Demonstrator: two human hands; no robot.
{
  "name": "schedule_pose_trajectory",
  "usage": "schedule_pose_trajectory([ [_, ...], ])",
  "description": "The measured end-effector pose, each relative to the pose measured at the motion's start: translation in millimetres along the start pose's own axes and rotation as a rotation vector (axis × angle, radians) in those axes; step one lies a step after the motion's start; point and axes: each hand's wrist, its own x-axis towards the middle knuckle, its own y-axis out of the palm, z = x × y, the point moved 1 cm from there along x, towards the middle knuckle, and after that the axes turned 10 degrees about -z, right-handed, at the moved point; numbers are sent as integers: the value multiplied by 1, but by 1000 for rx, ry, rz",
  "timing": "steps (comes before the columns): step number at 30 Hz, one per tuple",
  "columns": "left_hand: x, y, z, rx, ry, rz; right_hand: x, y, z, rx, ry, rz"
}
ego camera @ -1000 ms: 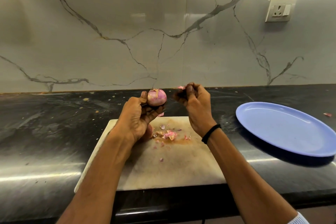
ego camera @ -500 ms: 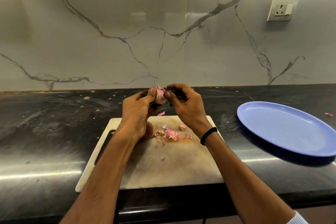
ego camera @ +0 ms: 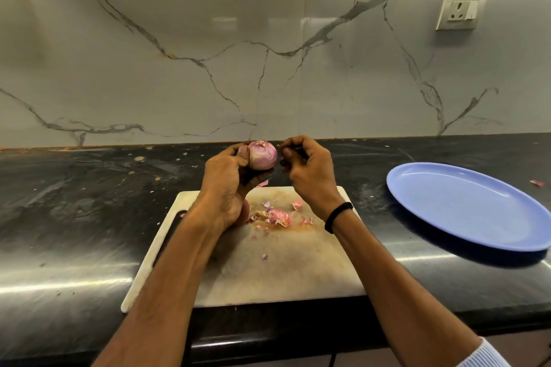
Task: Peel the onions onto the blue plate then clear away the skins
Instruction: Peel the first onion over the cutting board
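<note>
Onion [ego camera: 262, 155]: left hand [ego camera: 229, 185] grips it over board [ego camera: 283, 271], so skins [ego camera: 275, 216] drop there.
Right hand [ego camera: 310, 170]: curled just beside onion; pinching skin or not, cannot tell.

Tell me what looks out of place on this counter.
One scrap of onion skin lies on the black counter just past the blue plate on its right, far from the skins heaped on the cutting board. It will likely need collecting too.
</note>
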Motion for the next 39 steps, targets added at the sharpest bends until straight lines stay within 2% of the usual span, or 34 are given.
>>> schedule_pose_trajectory([
  [3,-3,0,-3,-12,-22,-7,4,-7,-3,-19,25,-65],
  [10,-1,-2,-2,-22,-59,-43,1,-8,-1,-192,-243,-94],
  [13,0,-2,-3,-31,-81,-54,0,-6,1,-245,-285,-102],
  [16,0,-2,-3,-39,-87,-56,-2,-7,3,-200,-254,-53],
  [23,-2,-1,-4,1,-41,-46,-7,3,4,-177,-342,128],
  [39,0,-2,-4,8,45,-28,-5,2,0,-190,-475,21],
])
